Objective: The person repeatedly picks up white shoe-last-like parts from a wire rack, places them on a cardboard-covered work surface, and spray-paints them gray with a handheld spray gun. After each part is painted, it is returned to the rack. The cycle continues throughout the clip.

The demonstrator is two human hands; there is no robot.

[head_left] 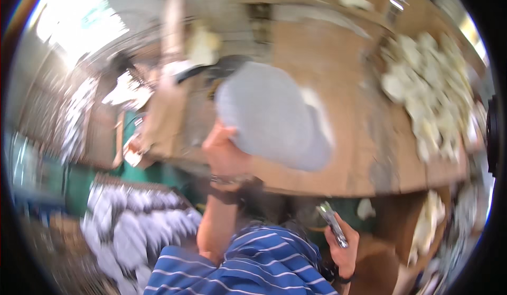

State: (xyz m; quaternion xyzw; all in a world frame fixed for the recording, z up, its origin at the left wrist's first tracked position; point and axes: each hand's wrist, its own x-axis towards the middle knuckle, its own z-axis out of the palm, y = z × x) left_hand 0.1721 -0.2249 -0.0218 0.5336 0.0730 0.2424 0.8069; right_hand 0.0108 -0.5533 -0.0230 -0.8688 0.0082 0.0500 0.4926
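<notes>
My left hand [226,150] is closed on the near left edge of a light grey, rounded, soft-looking piece [269,115], held up over the cardboard-covered table. A pale cream edge [317,110] shows along the piece's far right side. Motion blurs it, so its exact kind does not show. Lower right, off the table's front edge, my right hand [343,245] is wrapped round a slim, shiny metal hand tool [334,225]. The tool stays apart from the grey piece, and its working end is too blurred to name.
Cream-coloured pieces [428,89] lie heaped on the right of the brown table [364,152]. Below left, many grey pieces [137,231] are stacked close together. An open carton [406,226] with cream pieces stands under the table at right. A dark object [227,68] sits behind the grey piece.
</notes>
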